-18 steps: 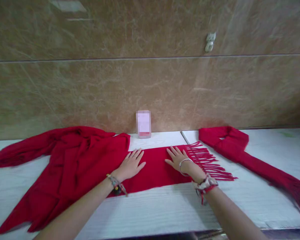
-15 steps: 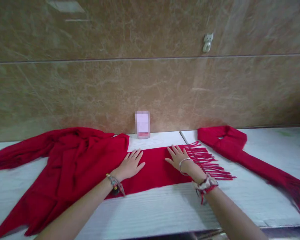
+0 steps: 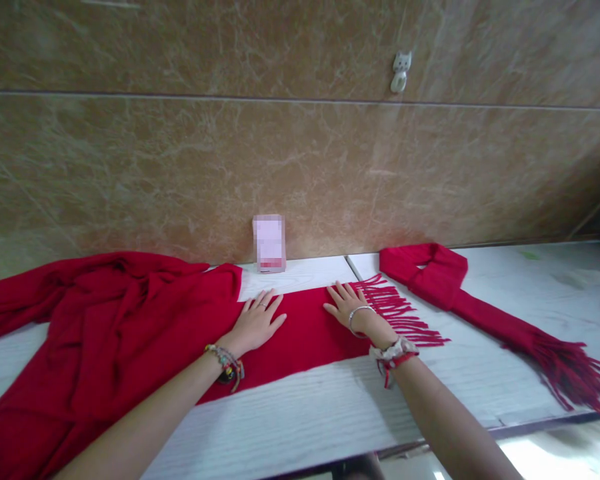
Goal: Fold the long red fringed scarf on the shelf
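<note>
A red fringed scarf (image 3: 300,331) lies across the white table, its right end flat and its left part bunched in loose folds. My left hand (image 3: 254,325) rests flat on the smooth stretch, close to the folds, with fingers spread. Farther right, my right hand (image 3: 349,310) presses flat on the same scarf beside its fringe, fingers also apart. Neither hand grips the cloth. To the right of the fringe lies a second red scarf (image 3: 490,319), narrow and looped at its far end, with its tassels toward the front edge.
A small pale pink blurred item (image 3: 269,241) stands against the brown marbled wall (image 3: 190,173). A white cat-shaped hook (image 3: 401,71) is fixed to the wall. The white table (image 3: 300,420) has a seam at the back and a front edge near me.
The view has shifted, so the scarves and the pink item appear farther left. Both hands stay flat on the scarf in nearly the same spots.
</note>
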Demonstrator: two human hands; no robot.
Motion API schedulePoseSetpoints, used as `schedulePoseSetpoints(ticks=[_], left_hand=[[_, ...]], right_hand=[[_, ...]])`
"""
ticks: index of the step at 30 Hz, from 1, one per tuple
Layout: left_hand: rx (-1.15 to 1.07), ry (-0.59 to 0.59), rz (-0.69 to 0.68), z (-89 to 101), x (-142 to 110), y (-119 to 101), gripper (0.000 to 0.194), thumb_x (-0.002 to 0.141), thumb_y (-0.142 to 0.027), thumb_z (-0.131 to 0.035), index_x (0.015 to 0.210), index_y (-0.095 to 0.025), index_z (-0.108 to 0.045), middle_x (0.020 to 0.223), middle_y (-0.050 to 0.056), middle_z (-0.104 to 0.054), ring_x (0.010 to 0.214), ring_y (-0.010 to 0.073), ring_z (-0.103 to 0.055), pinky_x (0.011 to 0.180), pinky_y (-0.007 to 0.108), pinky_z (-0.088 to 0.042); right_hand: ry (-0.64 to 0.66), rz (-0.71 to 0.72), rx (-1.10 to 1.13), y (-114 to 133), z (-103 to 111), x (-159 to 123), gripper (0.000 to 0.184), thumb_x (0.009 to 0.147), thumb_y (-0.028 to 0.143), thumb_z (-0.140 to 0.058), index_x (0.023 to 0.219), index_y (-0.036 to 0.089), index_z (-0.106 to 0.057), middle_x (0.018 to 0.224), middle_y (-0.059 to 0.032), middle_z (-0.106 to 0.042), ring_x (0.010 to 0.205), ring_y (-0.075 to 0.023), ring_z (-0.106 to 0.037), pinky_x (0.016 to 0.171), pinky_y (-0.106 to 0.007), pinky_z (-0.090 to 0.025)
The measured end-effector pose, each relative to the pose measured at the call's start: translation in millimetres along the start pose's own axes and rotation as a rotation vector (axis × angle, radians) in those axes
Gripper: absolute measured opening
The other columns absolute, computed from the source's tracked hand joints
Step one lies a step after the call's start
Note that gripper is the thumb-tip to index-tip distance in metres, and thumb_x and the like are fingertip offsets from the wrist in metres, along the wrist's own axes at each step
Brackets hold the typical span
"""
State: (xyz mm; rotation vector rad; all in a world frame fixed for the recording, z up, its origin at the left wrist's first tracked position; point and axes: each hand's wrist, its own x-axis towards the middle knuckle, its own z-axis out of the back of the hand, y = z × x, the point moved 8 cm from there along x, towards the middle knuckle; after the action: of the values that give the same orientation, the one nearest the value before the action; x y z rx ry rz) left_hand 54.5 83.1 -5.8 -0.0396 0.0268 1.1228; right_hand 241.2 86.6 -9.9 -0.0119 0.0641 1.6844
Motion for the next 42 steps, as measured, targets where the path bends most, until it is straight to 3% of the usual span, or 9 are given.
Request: schedulePoseSetpoints(ticks=[4, 7, 11, 15, 20, 23, 30, 36, 42], left_hand=[[-0.049, 0.058, -0.001, 2.4, 2.2, 1.0, 0.055, 0.089, -0.04, -0.029, 0.137, -0.013, -0.028, 0.145, 0.012, -0.018, 0.134, 0.0265, -0.012, 0.105, 0.045, -0.016], [-0.139, 0.129, -0.028, 6.9, 8.3, 6.7, 0.055, 0.085, -0.04, -0.037, 0.134, -0.015, -0.032, 0.144, 0.013, -0.023, 0.132, 0.0279, -0.019, 0.104, 0.048, -0.017], [-0.256, 0.095, -0.068, 25.3, 20.7, 26.0, 0.048, 0.075, -0.03, -0.05, 0.12, -0.012, -0.05, 0.13, 0.015, -0.046, 0.119, 0.0263, -0.041, 0.1, 0.037, -0.027], [-0.312, 0.151, -0.039, 28.9, 32.0, 50.7, 0.044, 0.063, -0.026, -0.057, 0.105, -0.011, -0.057, 0.102, 0.01, -0.061, 0.093, 0.0219, -0.055, 0.08, 0.026, -0.041], [-0.392, 0.296, -0.026, 19.4, 44.7, 62.3, 0.022, 0.058, -0.032, -0.06, 0.072, -0.016, -0.06, 0.064, -0.002, -0.058, 0.059, 0.0138, -0.05, 0.052, 0.021, -0.036], [-0.44, 0.362, -0.032, 14.9, 49.9, 64.4, 0.017, 0.055, -0.033, -0.061, 0.058, -0.016, -0.056, 0.052, -0.004, -0.052, 0.051, 0.012, -0.044, 0.047, 0.021, -0.03], [-0.58, 0.348, -0.021, 16.1, 54.3, 75.0, 0.021, 0.051, -0.03, -0.064, 0.067, -0.018, -0.061, 0.059, -0.004, -0.058, 0.059, 0.0131, -0.048, 0.053, 0.02, -0.033], [-0.732, 0.324, -0.035, 10.9, 60.8, 67.6, 0.022, 0.052, -0.026, -0.064, 0.072, -0.017, -0.063, 0.065, -0.002, -0.062, 0.064, 0.0142, -0.053, 0.057, 0.021, -0.037], [-0.854, 0.3, -0.019, 10.6, 65.9, 63.5, 0.02, 0.05, -0.023, -0.066, 0.069, -0.016, -0.062, 0.055, -0.005, -0.057, 0.055, 0.011, -0.049, 0.051, 0.02, -0.034]], right_hand=[[-0.059, -0.155, -0.031, -39.4, 5.3, 4.4, 0.05, 0.09, 0.039, -0.035, 0.133, 0.014, -0.036, 0.14, -0.0156, -0.031, 0.13, -0.0295, -0.024, 0.101, -0.05, -0.025], [-0.179, -0.137, -0.045, -36.1, 20.1, 5.7, 0.05, 0.088, 0.036, -0.041, 0.13, 0.009, -0.04, 0.137, -0.0188, -0.035, 0.127, -0.0303, -0.03, 0.101, -0.048, -0.027], [-0.236, 0.243, 0.034, 26.0, 37.8, -3.0, 0.045, 0.085, 0.031, -0.047, 0.125, 0.009, -0.047, 0.133, -0.0172, -0.043, 0.124, -0.0252, -0.036, 0.1, -0.041, -0.033], [-0.174, 0.67, 0.111, 104.8, 48.8, -43.9, 0.041, 0.084, 0.034, -0.05, 0.118, 0.012, -0.052, 0.123, -0.0129, -0.054, 0.114, -0.0201, -0.048, 0.093, -0.033, -0.042], [-0.076, 0.813, -0.001, 163.3, 37.2, -85.3, 0.034, 0.077, 0.034, -0.058, 0.103, 0.012, -0.059, 0.101, -0.011, -0.063, 0.09, -0.0201, -0.058, 0.074, -0.033, -0.048], [-0.127, 0.834, -0.076, 182.4, 23.7, -92.2, 0.016, 0.081, 0.024, -0.052, 0.091, 0.014, -0.06, 0.089, -0.0082, -0.065, 0.079, -0.0182, -0.059, 0.061, -0.03, -0.047], [-0.381, 0.771, -0.087, 195.5, 16.4, -88.8, 0.012, 0.084, 0.015, -0.049, 0.076, 0.017, -0.058, 0.07, -0.0023, -0.062, 0.064, -0.0152, -0.055, 0.047, -0.025, -0.038], [-0.479, 0.705, -0.117, 186.3, 23.6, -89.0, 0.016, 0.082, 0.012, -0.05, 0.068, 0.017, -0.057, 0.063, -0.0031, -0.058, 0.06, -0.0153, -0.052, 0.045, -0.026, -0.035], [-0.591, 0.731, -0.148, 177.6, 24.5, -97.5, 0.016, 0.08, 0.011, -0.049, 0.067, 0.016, -0.056, 0.056, -0.0012, -0.055, 0.05, -0.0133, -0.049, 0.042, -0.026, -0.032]])
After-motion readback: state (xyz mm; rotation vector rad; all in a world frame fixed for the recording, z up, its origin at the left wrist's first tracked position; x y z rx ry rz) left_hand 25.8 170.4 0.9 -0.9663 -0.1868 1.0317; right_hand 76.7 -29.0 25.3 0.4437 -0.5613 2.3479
